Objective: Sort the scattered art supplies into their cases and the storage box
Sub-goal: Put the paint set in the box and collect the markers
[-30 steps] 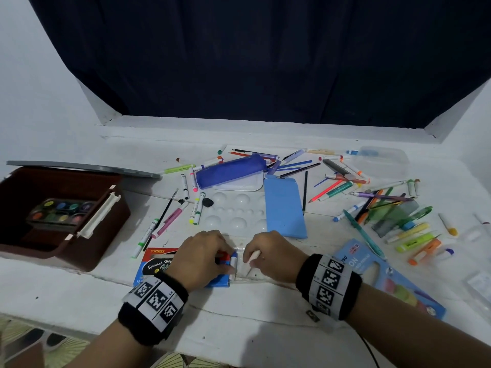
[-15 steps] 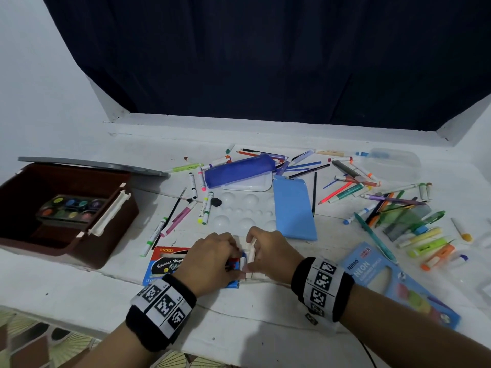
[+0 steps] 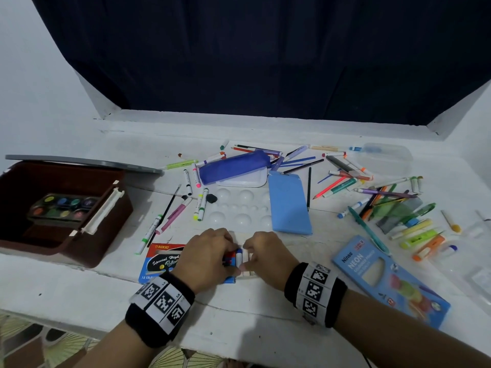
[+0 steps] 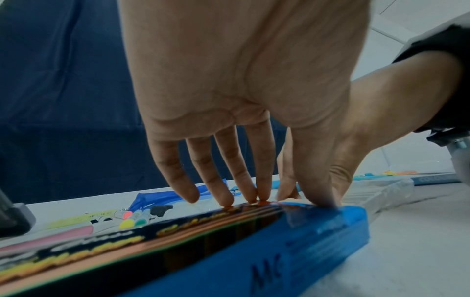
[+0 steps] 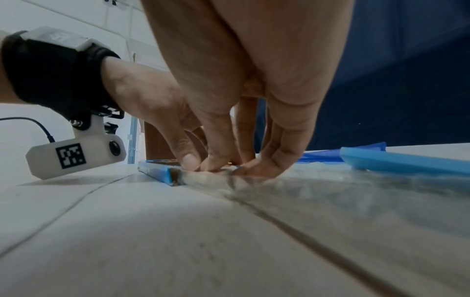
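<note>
head view: both hands meeting at 6 o'clock on desk (image 3: pixel 79 282), over flat blue marker box (image 3: pixel 159 264), long axis 9-to-3, open end toward 3. left wrist view alone: left hand (image 4: pixel 241 100), fingertips (image 4: pixel 250 196) pressing box top, straight. right wrist view alone: right hand (image 5: pixel 241 80), curled, pinching clear plastic insert (image 5: pixel 211 176) at box mouth.

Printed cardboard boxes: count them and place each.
2. The Nikki box lies partly under the left hand; the Ninso Neon box lies beside the right forearm. More may hide under clutter.
</note>
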The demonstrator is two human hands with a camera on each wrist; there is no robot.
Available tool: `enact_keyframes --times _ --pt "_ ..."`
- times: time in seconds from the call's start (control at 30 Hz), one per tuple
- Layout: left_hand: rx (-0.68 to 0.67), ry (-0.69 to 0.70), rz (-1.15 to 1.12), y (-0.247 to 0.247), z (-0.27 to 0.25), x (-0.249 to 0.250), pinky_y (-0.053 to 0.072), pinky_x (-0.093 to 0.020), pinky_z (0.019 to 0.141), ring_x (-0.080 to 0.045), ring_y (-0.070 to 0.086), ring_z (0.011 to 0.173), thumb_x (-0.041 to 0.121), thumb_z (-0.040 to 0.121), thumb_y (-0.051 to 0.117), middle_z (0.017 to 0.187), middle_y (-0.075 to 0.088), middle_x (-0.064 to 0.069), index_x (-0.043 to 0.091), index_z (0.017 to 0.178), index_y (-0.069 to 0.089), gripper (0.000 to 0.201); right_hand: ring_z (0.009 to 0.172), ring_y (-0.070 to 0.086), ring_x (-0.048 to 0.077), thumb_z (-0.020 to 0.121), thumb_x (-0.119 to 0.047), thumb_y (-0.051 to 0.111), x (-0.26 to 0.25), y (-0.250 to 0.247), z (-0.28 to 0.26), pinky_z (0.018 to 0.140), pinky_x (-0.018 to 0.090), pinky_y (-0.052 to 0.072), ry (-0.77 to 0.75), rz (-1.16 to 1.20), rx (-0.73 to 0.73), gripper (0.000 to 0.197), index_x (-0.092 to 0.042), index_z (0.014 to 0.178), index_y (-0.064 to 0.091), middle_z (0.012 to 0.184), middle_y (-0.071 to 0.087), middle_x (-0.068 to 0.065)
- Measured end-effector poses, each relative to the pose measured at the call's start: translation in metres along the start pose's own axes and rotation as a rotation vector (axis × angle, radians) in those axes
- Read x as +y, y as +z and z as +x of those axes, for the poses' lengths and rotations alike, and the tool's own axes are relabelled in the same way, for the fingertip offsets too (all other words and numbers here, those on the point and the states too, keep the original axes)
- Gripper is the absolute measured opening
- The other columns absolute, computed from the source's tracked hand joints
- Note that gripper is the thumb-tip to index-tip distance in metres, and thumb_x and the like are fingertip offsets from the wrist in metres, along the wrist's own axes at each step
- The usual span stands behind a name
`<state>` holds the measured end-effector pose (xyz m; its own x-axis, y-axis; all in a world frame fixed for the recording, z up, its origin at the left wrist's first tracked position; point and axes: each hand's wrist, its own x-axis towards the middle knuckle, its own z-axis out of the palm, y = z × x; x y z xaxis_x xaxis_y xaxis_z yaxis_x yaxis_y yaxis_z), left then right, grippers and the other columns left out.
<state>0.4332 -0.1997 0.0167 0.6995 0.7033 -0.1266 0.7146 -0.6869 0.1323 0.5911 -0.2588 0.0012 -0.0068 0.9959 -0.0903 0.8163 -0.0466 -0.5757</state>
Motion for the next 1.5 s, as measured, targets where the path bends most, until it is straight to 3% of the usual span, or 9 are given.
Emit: enact_keyframes --times 0.2,0.37,0.5,0.67,0.77,0.9,1.1,1.27,1.5 --pt "-0.003 0.010 0.007 0.000 -0.001 0.000 0.044 -0.029 0.083 -0.014 0.053 0.105 0.056 0.080 0.069 0.117 0.056 0.015 0.035 0.120 0.067 0.045 0.079 0.040 0.020 0.089 -0.018 0.068 -0.003 0.004 -0.003 0.070 0.026 0.028 -0.010 -0.076 -0.063 0.027 -0.011 0.076 0.045 0.089 0.041 0.005" --pt "-0.007 0.016 -0.014 0.000 -0.001 -0.002 0.046 -0.029 0.087 -0.013 0.053 0.107 0.054 0.080 0.070 0.118 0.056 0.015 0.034 0.122 0.067 0.046 0.076 0.058 0.019 0.081 -0.009 0.073 0.008 -0.004 -0.003 0.067 0.023 0.039 0.007 0.069 -0.063 0.006 -0.004 0.080 0.069 0.078 0.062 0.006" --pt "-0.007 0.046 -0.040 0.001 0.002 -0.006 0.045 -0.027 0.085 -0.012 0.051 0.106 0.055 0.081 0.069 0.116 0.055 0.016 0.035 0.124 0.066 0.047 0.078 0.066 0.010 0.078 -0.006 0.072 0.018 -0.015 -0.008 0.065 0.006 0.044 0.057 0.246 0.025 0.023 -0.013 0.100 0.073 0.095 0.069 0.001" --pt "0.026 0.080 -0.245 -0.002 0.009 -0.015 0.041 -0.020 0.078 -0.004 0.057 0.101 0.059 0.083 0.068 0.109 0.062 0.021 0.042 0.121 0.064 0.042 0.073 0.064 0.008 0.082 -0.016 0.074 0.028 -0.042 -0.014 0.066 0.009 0.047 0.016 0.276 0.126 0.009 -0.019 0.091 0.073 0.088 0.069 -0.006" --pt "0.112 0.125 -0.422 -0.015 0.019 -0.013 0.050 -0.023 0.071 -0.001 0.062 0.079 0.053 0.088 0.065 0.082 0.066 0.017 0.039 0.099 0.064 0.018 0.069 0.063 0.006 0.084 -0.015 0.071 0.036 -0.055 -0.018 0.062 0.009 0.044 0.007 0.253 0.216 0.006 -0.020 0.085 0.069 0.081 0.068 -0.007" --pt "0.168 0.192 -0.640 -0.031 0.036 0.004 0.039 -0.015 0.054 -0.011 0.054 0.053 0.040 0.095 0.061 0.057 0.056 0.001 0.028 0.085 0.053 0.018 0.062 0.056 0.015 0.085 -0.015 0.068 0.050 -0.066 -0.024 0.056 0.021 0.041 0.066 0.233 0.304 0.016 -0.023 0.082 0.054 0.073 0.060 -0.003" --pt "0.115 0.286 -0.766 -0.040 0.071 0.016 0.048 -0.028 0.064 -0.019 0.056 0.061 0.042 0.096 0.057 0.062 0.057 -0.001 0.030 0.089 0.058 0.014 0.057 0.054 0.012 0.087 -0.021 0.070 0.081 -0.104 -0.032 0.054 0.016 0.038 0.204 0.095 0.413 0.016 -0.025 0.086 0.055 0.061 0.056 -0.006" --pt "0.096 0.329 -0.811 -0.043 0.102 0.042 0.048 -0.033 0.067 -0.021 0.055 0.063 0.039 0.095 0.061 0.065 0.057 -0.003 0.030 0.090 0.061 0.011 0.064 0.057 0.003 0.088 -0.022 0.068 0.134 -0.157 -0.048 0.061 0.026 0.045 0.306 -0.089 0.433 0.008 -0.026 0.089 0.061 0.071 0.060 -0.014" --pt "0.066 0.250 -0.820 -0.032 0.152 0.108 0.048 -0.018 0.066 -0.010 0.061 0.074 0.036 0.094 0.064 0.081 0.065 0.005 0.032 0.094 0.066 0.005 0.113 0.059 0.028 0.087 -0.025 0.069 0.225 -0.192 -0.080 0.093 0.036 0.048 0.453 -0.224 0.220 0.038 -0.016 0.123 0.063 0.121 0.063 0.007"
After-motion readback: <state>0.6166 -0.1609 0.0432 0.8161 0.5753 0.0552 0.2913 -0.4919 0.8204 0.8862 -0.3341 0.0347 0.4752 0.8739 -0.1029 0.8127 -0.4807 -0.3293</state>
